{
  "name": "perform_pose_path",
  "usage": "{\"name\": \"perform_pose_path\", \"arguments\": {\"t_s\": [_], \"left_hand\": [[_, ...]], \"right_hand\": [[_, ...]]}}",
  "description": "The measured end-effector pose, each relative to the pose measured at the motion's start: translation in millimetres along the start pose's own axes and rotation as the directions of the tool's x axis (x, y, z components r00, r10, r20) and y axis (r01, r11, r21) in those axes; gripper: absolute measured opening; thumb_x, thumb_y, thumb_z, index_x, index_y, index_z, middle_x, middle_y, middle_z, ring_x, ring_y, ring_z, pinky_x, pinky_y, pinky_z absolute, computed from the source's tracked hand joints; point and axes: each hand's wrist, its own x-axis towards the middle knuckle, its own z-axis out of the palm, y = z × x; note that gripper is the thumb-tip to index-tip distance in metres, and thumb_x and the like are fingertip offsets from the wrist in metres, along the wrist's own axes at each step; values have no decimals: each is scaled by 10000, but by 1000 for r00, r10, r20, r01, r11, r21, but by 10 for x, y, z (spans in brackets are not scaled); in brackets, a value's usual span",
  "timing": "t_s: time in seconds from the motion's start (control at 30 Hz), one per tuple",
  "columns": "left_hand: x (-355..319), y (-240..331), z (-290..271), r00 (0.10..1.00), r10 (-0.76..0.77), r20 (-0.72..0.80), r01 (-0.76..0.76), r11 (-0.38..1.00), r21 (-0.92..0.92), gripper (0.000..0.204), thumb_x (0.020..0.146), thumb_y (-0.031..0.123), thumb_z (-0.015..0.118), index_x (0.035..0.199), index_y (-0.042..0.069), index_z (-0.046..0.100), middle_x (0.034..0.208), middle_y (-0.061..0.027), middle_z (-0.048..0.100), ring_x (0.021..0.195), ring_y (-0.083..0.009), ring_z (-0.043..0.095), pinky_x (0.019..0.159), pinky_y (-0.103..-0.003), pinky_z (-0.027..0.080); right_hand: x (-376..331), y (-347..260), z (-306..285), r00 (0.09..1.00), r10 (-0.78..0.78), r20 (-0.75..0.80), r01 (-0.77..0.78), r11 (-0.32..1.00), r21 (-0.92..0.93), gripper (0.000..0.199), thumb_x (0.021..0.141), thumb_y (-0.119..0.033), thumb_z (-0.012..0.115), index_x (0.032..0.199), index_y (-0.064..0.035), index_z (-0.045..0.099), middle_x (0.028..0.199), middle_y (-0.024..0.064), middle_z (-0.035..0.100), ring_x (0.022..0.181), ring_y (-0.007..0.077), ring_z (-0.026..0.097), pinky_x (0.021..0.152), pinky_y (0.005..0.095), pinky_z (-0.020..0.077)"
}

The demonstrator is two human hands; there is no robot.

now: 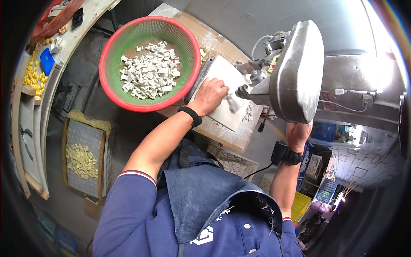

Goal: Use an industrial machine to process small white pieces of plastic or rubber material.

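Note:
My left hand (209, 96) rests on a white board (224, 118) under a grey drill press (296, 70). Its fingers are curled and pressed together beside the white chuck-like fitting (234, 103) below the spindle; whatever they pinch is too small or hidden to make out. My right hand (298, 132) is raised at the near end of the machine's head, which covers its fingers, so its grip does not show. Left of my left hand stands a green mesh basket with a red rim (112, 92), holding many small white blocks (150, 70).
Small grey-white pieces (248, 113) lie beside the board on the wooden worktable (239, 139). A crate of white bits (237, 165) stands below. At left, a framed tray (92, 141) holds pale yellow-green pieces. A side bench (70, 36) carries yellow pieces and a blue box.

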Motion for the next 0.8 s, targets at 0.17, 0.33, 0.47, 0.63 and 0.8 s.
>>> {"name": "perform_pose_path", "arguments": {"t_s": [0.17,0.33,0.47,0.63,0.8], "left_hand": [[8,4,17,1000,2,-24,-2,1000,-12,91,817,110,616,849,111,701,800,-42,610,832,-222,602,765,-372,446],[12,3,31,999,-2,-32,1,1000,-16,87,819,113,615,828,111,701,794,-42,610,827,-221,602,758,-372,444],[16,4,26,999,0,-39,0,1000,-9,81,818,115,617,813,110,698,782,-44,608,816,-221,603,748,-374,444],[16,-5,31,999,1,-35,-1,1000,-3,78,819,116,617,810,114,694,782,-41,611,816,-218,605,751,-372,446],[0,-13,71,1000,-4,-31,4,1000,-7,74,828,133,621,821,125,694,791,-32,616,833,-210,604,764,-368,447]], "right_hand": [[-55,-25,11,1000,-13,18,12,1000,28,401,987,-85,540,1370,30,510,1377,136,572,1250,249,575,1057,364,469],[-110,-11,-17,999,-6,-41,1,994,-108,386,991,-92,488,1364,1,523,1357,120,586,1227,243,589,1013,337,497],[-165,-68,92,988,139,-65,-112,942,317,386,1006,-137,481,1370,-18,524,1347,115,593,1221,236,593,1010,351,498],[-243,-76,221,988,4,-152,-13,998,-56,352,1053,-237,425,1307,-11,520,1253,64,586,1079,129,604,835,240,501],[-273,-157,312,986,88,-144,-65,985,160,341,1050,-236,438,1311,-35,528,1218,50,612,1015,111,612,748,215,491]]}}
